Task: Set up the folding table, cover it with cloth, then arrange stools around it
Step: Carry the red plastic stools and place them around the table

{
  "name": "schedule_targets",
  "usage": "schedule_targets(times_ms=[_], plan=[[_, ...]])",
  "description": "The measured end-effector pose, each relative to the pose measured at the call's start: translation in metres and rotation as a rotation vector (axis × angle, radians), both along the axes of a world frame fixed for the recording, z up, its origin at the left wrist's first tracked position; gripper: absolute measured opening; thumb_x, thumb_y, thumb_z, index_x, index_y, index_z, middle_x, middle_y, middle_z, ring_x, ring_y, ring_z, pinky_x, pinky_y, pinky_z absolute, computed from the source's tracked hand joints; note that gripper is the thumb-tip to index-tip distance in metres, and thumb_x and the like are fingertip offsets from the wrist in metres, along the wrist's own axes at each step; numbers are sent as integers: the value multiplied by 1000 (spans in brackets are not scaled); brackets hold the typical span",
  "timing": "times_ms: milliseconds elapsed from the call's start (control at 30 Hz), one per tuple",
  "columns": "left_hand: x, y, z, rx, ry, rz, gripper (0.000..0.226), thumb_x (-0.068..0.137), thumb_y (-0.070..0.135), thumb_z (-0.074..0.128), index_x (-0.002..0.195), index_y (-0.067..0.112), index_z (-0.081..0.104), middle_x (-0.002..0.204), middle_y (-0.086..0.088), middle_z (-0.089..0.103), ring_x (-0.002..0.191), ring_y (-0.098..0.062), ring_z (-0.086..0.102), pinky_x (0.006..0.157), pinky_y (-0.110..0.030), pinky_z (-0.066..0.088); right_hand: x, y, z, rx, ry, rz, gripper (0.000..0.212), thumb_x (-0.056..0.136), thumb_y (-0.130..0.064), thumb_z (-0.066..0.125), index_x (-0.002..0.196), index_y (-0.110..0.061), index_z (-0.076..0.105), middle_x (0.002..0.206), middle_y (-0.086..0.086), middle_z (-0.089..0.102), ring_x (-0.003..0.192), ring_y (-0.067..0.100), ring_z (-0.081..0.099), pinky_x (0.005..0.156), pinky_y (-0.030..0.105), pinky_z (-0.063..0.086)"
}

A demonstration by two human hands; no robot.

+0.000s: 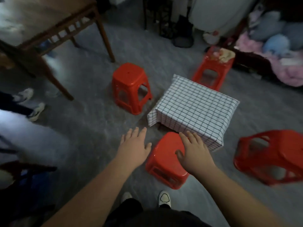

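Folding table (196,102) is up mid-floor, fully draped in the checked cloth (164,117), so only the stool step is open. Clock positions are taken from the table. Near stool (164,167) at 7 o'clock, close to the cloth's corner. Right hand (195,151) lies flat over its seat, fingers (190,136) straight and slightly spread, thumb out, gripping nothing. Reads as a palm push to slide it in, though blur hides actual contact. Left hand (134,148) hovers over the floor (91,122) just beside that stool, fingers spread, holding nothing, probably ready to steady the other side. Left stool (129,86) at 10 o'clock, upright, small gap to the cloth. Far stool (211,71) at 12–1 o'clock, close behind the table, some pale item (227,54) on its seat. Right stool (268,156) at 4 o'clock looks tilted and stands off; I'd judge it needs squaring. One per side, so it looks like a seating layout.
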State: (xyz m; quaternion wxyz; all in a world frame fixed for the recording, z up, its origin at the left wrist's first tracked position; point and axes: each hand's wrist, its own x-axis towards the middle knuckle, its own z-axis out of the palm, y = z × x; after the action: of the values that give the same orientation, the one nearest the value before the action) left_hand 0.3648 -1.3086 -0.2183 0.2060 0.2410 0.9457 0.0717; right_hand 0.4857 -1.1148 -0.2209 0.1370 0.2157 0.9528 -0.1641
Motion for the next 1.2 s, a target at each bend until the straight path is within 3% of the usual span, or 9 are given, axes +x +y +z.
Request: schedule_targets(times_ms=[233, 467, 767, 967, 1100, 1200], plan=[[-54, 54, -39, 6, -66, -399, 71, 100, 51, 42, 160, 25, 15, 166, -9, 18, 153, -30, 15, 123, -49, 18, 7, -4, -23, -3, -31, -399, 72, 96, -45, 48, 159, -24, 18, 167, 6, 16, 154, 27, 7, 123, 46, 17], [-87, 90, -104, -24, -137, -553, 73, 99, 50, 44, 160, 23, 15, 166, -12, 18, 152, -30, 18, 121, -48, 24, -3, -13, -81, -111, -72, -665, 72, 96, -39, 48, 160, -24, 16, 167, 7, 16, 154, 29, 9, 122, 48, 21], [-60, 116, -291, -51, -271, -486, 75, 98, 47, 50, 160, 28, 12, 167, -13, 10, 152, -32, 17, 121, -50, 26, 1, 16, -275, -263, -114, -775, 73, 95, -34, 53, 159, -26, 18, 167, 6, 15, 152, 30, 13, 119, 52, 28], [-56, 122, -415, -107, -303, -345, 91, 93, 55, 58, 159, 35, -1, 166, -6, -17, 152, -40, 1, 120, -53, 21, 10, 39, -407, -278, -169, -795, 84, 93, -47, 60, 159, -35, 9, 168, 5, 2, 151, 39, 6, 119, 56, 23], [-48, 118, -461, -126, -402, -254, 110, 88, 55, 67, 155, 41, -18, 160, -3, -35, 152, -41, -1, 116, -57, 27, 11, 33, -452, -335, -134, -851, 98, 90, -47, 68, 158, -40, -2, 164, -4, -24, 151, 41, -7, 115, 63, 24], [-42, 116, -468, -98, -369, -239, 114, 86, 52, 72, 155, 43, -19, 159, 0, -37, 151, -38, 8, 112, -56, 34, 14, 27, -460, -310, -92, -863, 99, 89, -44, 70, 158, -40, -1, 163, -9, -26, 150, 41, -5, 113, 64, 28]])
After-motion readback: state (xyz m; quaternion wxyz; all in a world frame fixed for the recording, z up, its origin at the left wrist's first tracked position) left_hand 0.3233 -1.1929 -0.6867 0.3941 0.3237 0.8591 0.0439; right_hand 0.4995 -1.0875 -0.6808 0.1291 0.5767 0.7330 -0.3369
